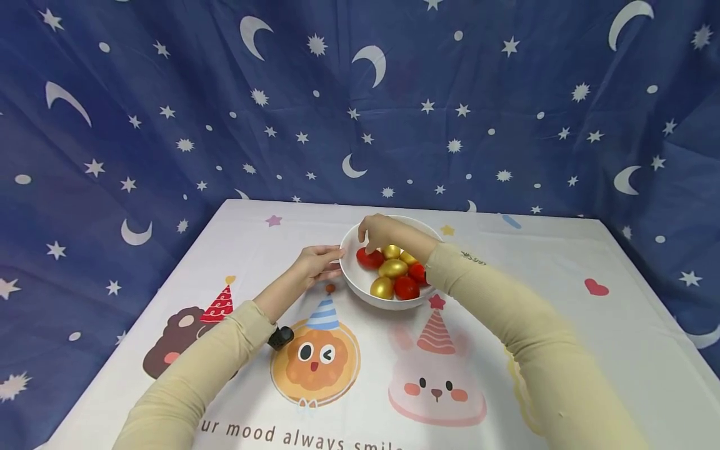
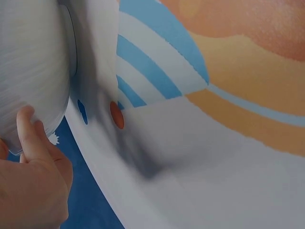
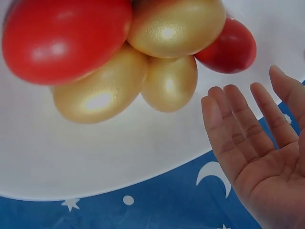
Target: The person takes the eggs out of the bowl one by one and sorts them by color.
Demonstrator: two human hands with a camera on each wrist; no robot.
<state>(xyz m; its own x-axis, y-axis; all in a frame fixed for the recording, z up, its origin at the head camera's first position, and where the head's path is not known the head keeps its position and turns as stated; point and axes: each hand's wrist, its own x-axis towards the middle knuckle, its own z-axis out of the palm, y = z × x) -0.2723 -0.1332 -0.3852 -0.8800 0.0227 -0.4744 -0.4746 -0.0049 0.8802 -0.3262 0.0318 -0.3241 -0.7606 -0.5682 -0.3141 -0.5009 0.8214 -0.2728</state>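
A white bowl [image 1: 360, 289] on the table holds several shiny red and gold eggs. My left hand [image 1: 319, 262] grips the bowl's left rim; in the left wrist view its fingers [image 2: 33, 138] lie against the outer wall, with the thumb mostly cut off by the frame edge. Over the bowl's far left part hovers my right hand [image 1: 380, 231], fingers bent down near a red egg [image 1: 369, 259]. The right wrist view has that hand [image 3: 262, 152] with its palm bare and fingers apart, beside a small red egg [image 3: 230, 47]. Gold eggs [image 1: 393, 269] lie in the middle.
The white tablecloth [image 1: 506, 250] carries printed cartoon figures, a red heart and lettering. Behind the table hangs a dark blue curtain [image 1: 405, 144] with stars and moons. A black device [image 1: 280, 338] sits at my left wrist.
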